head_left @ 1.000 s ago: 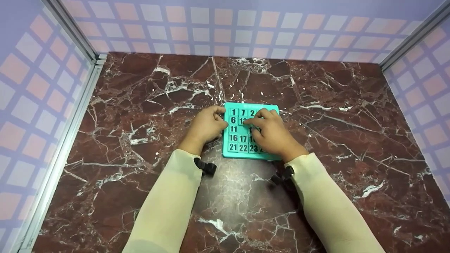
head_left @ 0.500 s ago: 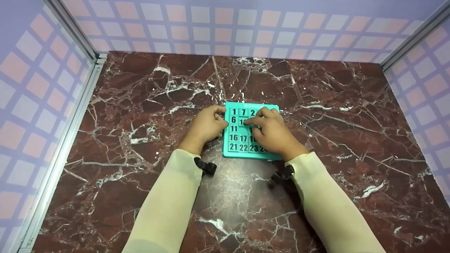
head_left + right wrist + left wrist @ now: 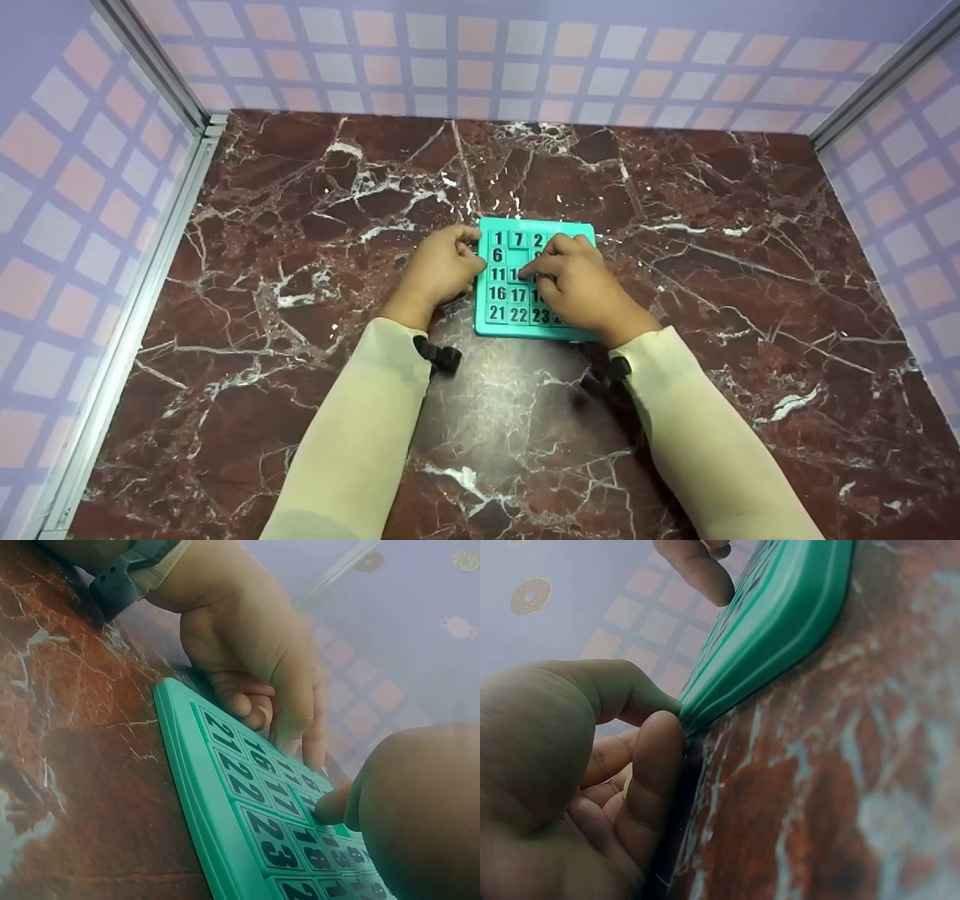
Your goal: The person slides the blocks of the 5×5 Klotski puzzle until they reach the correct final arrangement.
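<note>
A turquoise sliding number puzzle (image 3: 517, 329) lies on the table, its black-numbered tiles set in rows. My left hand (image 3: 439, 266) grips its left edge, thumb and fingertips at the rim (image 3: 780, 622) in the left wrist view. Over the right part of the board is my right hand (image 3: 583, 283). Its index fingertip touches a tile (image 3: 515, 274) just right of tile 11, covering part of the number. Above that tile, beside tile 6 (image 3: 497, 256), is the bare slot (image 3: 518, 256). Several tiles on the right are hidden under this hand.
The tabletop (image 3: 337, 240) is dark red marble-patterned, with white veins. Purple panels (image 3: 480, 67) with pink and white squares enclose the back and sides, joined by metal rails (image 3: 169, 82). Black camera mounts (image 3: 439, 354) sit at both wrists.
The tile under my right index finger has slid one place toward me, from beside tile 6 to beside tile 11. The bare slot is now above it. My left hand has stayed put.
</note>
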The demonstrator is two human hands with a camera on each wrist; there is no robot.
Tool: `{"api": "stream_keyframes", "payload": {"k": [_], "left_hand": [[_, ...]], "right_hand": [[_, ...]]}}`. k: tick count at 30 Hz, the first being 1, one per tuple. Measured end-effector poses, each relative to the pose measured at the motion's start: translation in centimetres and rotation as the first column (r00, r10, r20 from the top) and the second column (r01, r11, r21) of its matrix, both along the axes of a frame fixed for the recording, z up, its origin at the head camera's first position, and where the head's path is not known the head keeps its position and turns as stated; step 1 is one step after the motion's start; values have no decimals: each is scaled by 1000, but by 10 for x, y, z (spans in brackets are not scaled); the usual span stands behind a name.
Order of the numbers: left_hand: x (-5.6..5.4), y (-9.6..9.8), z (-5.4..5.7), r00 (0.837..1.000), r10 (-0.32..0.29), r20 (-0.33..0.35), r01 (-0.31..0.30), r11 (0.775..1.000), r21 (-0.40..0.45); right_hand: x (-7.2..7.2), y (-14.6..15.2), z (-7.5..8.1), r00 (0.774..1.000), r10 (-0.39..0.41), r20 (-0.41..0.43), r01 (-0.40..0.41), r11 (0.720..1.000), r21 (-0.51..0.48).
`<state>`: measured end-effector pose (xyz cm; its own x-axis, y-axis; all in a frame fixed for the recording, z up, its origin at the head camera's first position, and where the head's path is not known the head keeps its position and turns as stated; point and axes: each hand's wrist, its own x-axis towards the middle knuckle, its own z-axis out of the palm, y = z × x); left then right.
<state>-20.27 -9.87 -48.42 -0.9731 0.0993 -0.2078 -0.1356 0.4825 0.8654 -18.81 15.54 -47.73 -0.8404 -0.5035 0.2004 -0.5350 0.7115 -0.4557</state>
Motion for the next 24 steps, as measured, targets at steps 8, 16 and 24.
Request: {"api": "stream_keyframes", "payload": {"k": [8, 16, 24], "left_hand": [[1, -1, -2, 1000, 8, 3, -8, 1000, -2], [0, -1, 0, 1000, 1, 1, -1, 1000, -12], [-1, -1, 1, 1000, 2, 6, -1, 1000, -21]], "right_hand": [[1, -2, 2, 999, 35, 7, -35, 999, -7], [-1, -1, 2, 1000, 25, -15, -26, 999, -26], [-9, 0, 2, 1000, 3, -28, -4, 1000, -17]]}}
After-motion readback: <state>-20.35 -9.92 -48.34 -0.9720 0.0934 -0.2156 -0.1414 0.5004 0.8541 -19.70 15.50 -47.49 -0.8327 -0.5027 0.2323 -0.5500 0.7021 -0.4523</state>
